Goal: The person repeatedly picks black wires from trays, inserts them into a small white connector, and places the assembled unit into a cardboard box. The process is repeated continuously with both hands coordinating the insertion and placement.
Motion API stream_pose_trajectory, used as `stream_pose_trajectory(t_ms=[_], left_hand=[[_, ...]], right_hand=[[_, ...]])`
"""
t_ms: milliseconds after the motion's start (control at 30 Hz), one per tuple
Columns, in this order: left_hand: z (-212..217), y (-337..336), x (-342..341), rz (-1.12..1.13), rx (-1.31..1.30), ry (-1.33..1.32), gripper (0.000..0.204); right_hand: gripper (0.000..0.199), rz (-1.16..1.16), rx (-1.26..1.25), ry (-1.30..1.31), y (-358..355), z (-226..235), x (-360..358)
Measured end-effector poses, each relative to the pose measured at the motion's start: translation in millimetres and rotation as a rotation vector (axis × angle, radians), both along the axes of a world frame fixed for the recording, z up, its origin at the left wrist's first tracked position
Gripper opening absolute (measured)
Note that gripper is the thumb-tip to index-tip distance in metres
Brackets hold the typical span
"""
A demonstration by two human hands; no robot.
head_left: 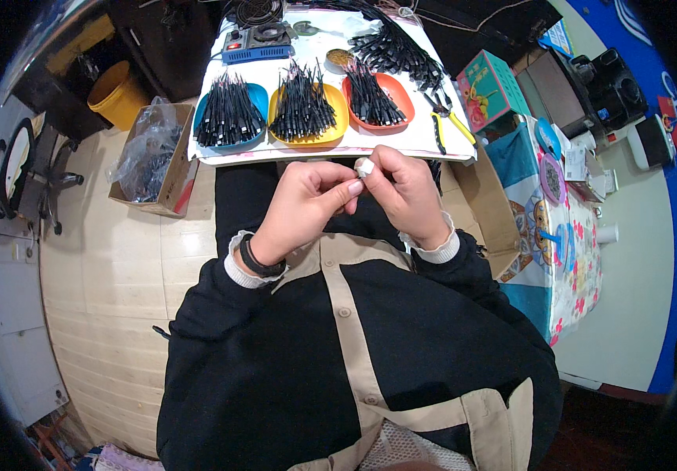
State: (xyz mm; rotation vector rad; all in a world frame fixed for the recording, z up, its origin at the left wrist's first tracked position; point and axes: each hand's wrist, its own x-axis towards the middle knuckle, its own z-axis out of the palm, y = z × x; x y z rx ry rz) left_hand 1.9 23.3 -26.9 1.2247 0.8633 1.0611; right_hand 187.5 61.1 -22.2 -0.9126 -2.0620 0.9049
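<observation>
My left hand and my right hand meet just in front of the table's near edge, both with fingers pinched together. Something small and white shows at the fingertips where they touch; whether it is a held piece or a wrap on a finger I cannot tell. Whatever else sits in the pinch is hidden. Beyond my hands, short black cables with bare pinkish ends fill a blue tray, a yellow tray and an orange tray. Yellow-and-black pliers lie right of the trays.
A blue heating unit and a round dish stand farther back, near a heap of black cables. On the floor at left are a cardboard box and a yellow bucket. A side table is at right.
</observation>
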Motion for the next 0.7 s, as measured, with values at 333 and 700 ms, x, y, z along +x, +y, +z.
stream_pose_trajectory(t_ms=[333, 700], left_hand=[[-1, 4, -13, -0.073, -0.189, -0.126, 0.014], [-2, 8, -19, -0.291, -0.191, -0.131, 0.014]], right_hand=[[0.021, -0.297, -0.119, 0.551, 20, -10, 22], [0.029, 0.221, 0.437, -0.132, 3, 29, 23]])
